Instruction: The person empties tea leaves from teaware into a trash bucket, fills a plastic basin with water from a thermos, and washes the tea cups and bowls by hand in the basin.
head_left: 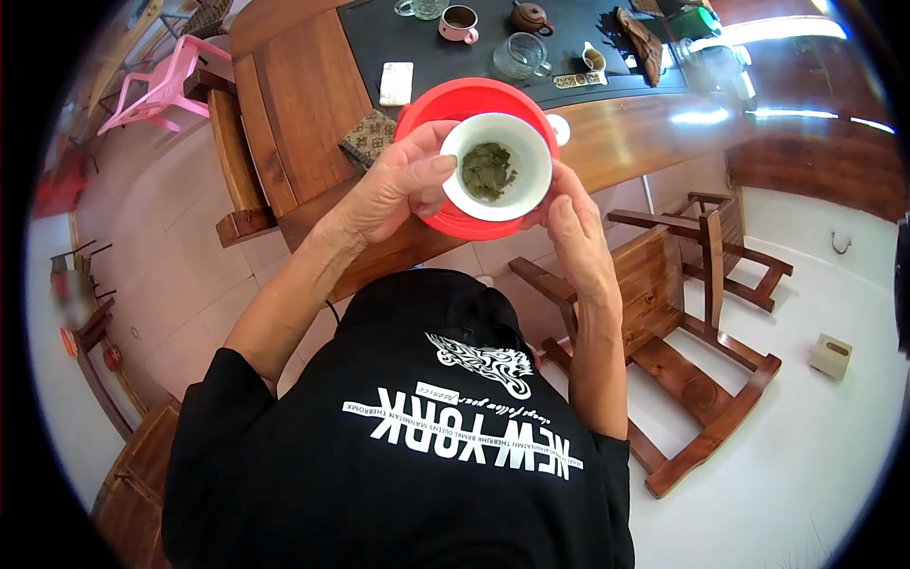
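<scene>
A white tea bowl [531,156] with a flared rim is held between both hands, its mouth turned towards me. Green, wet-looking tea leaves [486,173] lie in the bottom. My left hand [393,190] grips the bowl's left side, thumb at the rim and fingers partly hidden. At the lower right side, my right hand [576,228] is closed against the bowl, its fingertips mostly hidden behind it. Behind and under the bowl is a round red plastic basin [427,112] at the table's near edge; the bowl hides most of its inside.
On the black table inlay [398,38] are a pink mug [459,27], a brown teapot [531,17], a glass pitcher [519,59] and a white packet [396,83]. A patterned cloth [368,138] lies left of the basin. A wooden chair [645,280] stands at right.
</scene>
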`<state>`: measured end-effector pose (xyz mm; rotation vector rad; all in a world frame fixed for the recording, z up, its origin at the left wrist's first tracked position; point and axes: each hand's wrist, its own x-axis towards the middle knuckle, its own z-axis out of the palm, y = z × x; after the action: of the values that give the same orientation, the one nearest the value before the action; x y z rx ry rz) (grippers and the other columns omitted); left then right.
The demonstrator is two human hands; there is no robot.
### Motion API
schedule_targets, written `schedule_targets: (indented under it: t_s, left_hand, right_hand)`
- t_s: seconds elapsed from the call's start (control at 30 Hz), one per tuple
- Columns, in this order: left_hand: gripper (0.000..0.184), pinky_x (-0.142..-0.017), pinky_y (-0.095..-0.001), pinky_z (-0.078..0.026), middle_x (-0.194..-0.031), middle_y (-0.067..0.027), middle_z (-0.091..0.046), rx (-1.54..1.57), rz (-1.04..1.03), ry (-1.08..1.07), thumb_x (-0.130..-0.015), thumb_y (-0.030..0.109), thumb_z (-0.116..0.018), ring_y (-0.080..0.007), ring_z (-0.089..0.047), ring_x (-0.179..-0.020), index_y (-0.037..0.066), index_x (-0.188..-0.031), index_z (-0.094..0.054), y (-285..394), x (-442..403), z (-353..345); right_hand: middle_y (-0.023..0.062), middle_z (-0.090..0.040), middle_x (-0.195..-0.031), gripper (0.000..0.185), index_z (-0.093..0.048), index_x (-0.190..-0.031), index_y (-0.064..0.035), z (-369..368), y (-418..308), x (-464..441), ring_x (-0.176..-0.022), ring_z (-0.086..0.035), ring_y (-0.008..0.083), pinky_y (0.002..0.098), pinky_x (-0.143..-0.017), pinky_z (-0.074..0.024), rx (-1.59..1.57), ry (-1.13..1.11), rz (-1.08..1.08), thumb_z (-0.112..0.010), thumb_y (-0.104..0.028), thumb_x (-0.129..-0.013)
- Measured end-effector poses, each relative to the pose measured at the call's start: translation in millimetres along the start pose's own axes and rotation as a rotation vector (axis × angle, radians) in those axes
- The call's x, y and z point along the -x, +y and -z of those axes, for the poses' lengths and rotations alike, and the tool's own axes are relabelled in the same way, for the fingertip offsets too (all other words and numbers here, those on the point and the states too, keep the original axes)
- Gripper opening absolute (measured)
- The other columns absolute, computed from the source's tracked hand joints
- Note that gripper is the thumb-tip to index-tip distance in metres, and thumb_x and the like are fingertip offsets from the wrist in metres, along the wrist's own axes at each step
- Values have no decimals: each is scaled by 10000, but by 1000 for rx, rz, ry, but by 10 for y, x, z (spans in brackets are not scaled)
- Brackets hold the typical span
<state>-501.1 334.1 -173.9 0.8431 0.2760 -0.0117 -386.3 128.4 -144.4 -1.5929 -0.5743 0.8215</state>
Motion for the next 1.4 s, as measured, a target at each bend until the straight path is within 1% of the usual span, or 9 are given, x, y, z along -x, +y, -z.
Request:
schedule_targets:
  t_s: [0.07, 0.13, 0.6, 0.8, 0.87, 1.0, 1.3, 1.37, 1.4]
  left_hand:
    - [556, -548, -197, -327, -914, 37, -570, 4, 25, -50, -869, 281, -698, -23, -417, -639, 46, -1316, -466, 46, -26, -96]
    - [531, -551, -197, -328, -931, 34, -576, -88, 28, -77, -871, 255, -692, -23, -445, -683, 55, -1310, -471, 61, -46, -226]
    - [601, -728, -184, -464, -1181, -29, -599, -223, 313, -394, -883, 286, -705, -39, -546, -811, 32, -1366, -453, -244, -280, -939]
    - [353, -717, -221, -456, -1036, -25, -629, -999, -47, -297, -921, 157, -637, -67, -536, -773, -6, -1226, -567, -522, -500, -775]
    - [232, -688, -232, -456, -971, -40, -632, -1093, -230, -273, -928, 116, -611, -80, -540, -749, -9, -1123, -618, -617, -550, -676]
    - [154, -722, -235, -461, -940, -64, -629, -1318, -256, -269, -930, 70, -591, -108, -568, -792, -14, -1054, -628, -759, -562, -368]
    - [140, -798, -249, -471, -912, -61, -638, -1401, -210, -136, -964, 72, -554, -125, -585, -865, -30, -1028, -626, -938, -563, -208]
    - [142, -795, -250, -471, -912, -64, -637, -1440, -228, -142, -964, 74, -554, -126, -584, -865, -31, -1028, -625, -949, -544, -237]
    - [143, -792, -251, -471, -913, -66, -635, -1466, -247, -142, -964, 76, -553, -127, -583, -864, -32, -1028, -623, -954, -535, -243]
  right_hand:
    - [123, -529, -1312, 783, -396, -1408, 12, 11, 68, 68, -1199, -504, 198, 333, -1004, -403, -210, -42, 70, -631, -523, -886]
    - [130, -469, -1390, 874, -331, -1454, 5, 50, 31, 151, -1305, -423, 224, 370, -1089, -325, -239, -38, 35, -658, -542, -856]
    - [116, -491, -1351, 992, -341, -1432, -17, 355, 327, 956, -1260, -483, 234, 387, -1049, -405, -795, 229, 92, -802, -491, -692]
    - [169, -489, -1354, 925, -374, -1399, 2, 620, 859, 1750, -1249, -499, 297, 419, -1078, -390, -1054, 421, 187, -779, -300, -625]
    - [286, -439, -1392, 911, -420, -1373, -2, 692, 1050, 2123, -1138, -566, 431, 485, -992, -469, -1064, 504, 201, -756, -406, -629]
    - [275, -466, -1363, 877, -406, -1376, -7, 755, 1313, 2924, -1039, -610, 451, 471, -887, -533, -1182, 626, 298, -737, -363, -645]
    - [137, -569, -1228, 751, -417, -1355, -4, 733, 2239, 4777, -1132, -571, 262, 394, -932, -511, -1045, 1146, -153, -726, -257, -719]
    - [171, -524, -1267, 763, -407, -1358, -32, 779, 2484, 4938, -1089, -576, 284, 420, -920, -494, -633, 1211, -715, -728, -300, -719]
    - [171, -524, -1267, 763, -407, -1358, -32, 754, 2793, 5019, -1089, -576, 284, 420, -920, -494, -648, 1217, -717, -728, -300, -719]
